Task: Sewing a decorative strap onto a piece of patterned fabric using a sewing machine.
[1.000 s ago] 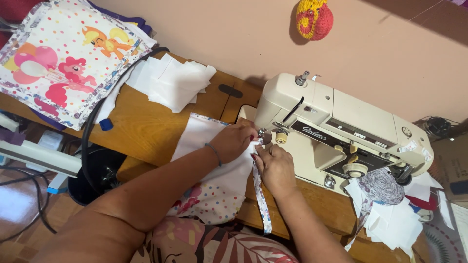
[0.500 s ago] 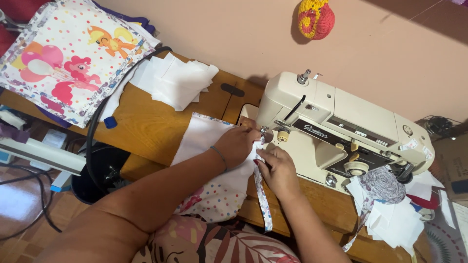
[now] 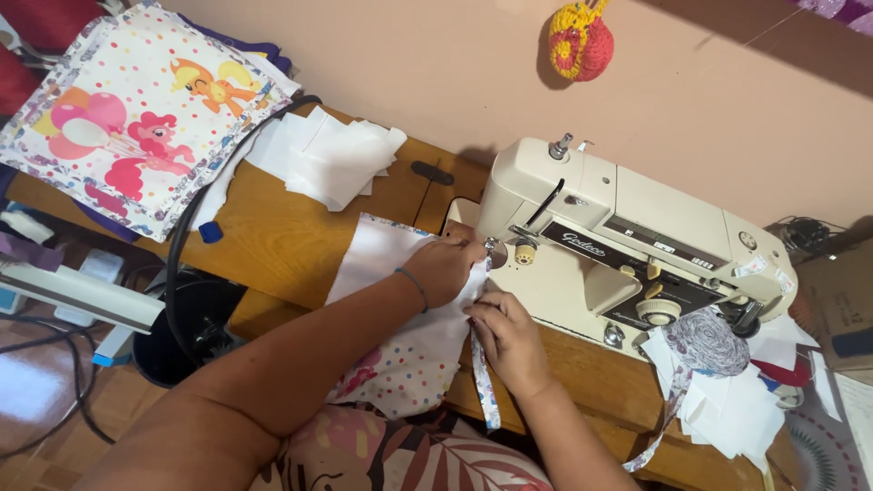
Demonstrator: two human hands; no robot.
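Observation:
A cream sewing machine (image 3: 637, 245) stands on a wooden table (image 3: 282, 241). A white fabric piece with coloured dots (image 3: 400, 309) lies under its needle area and hangs over the table's front edge. My left hand (image 3: 446, 268) presses flat on that fabric just left of the presser foot. My right hand (image 3: 505, 336) pinches a patterned binding strip (image 3: 485, 382) against the fabric's edge; the strip dangles down toward my lap. The needle itself is hidden behind my fingers.
A stack of white fabric pieces (image 3: 332, 159) lies at the table's back left. A cartoon-pony printed panel (image 3: 136, 118) sits far left. A roll of patterned binding (image 3: 707, 341) and white scraps (image 3: 737, 409) rest right of the machine. A crocheted ornament (image 3: 579, 41) hangs on the wall.
Both hands have stayed at the presser foot, with only slight shifts of the fingers on the fabric and strip.

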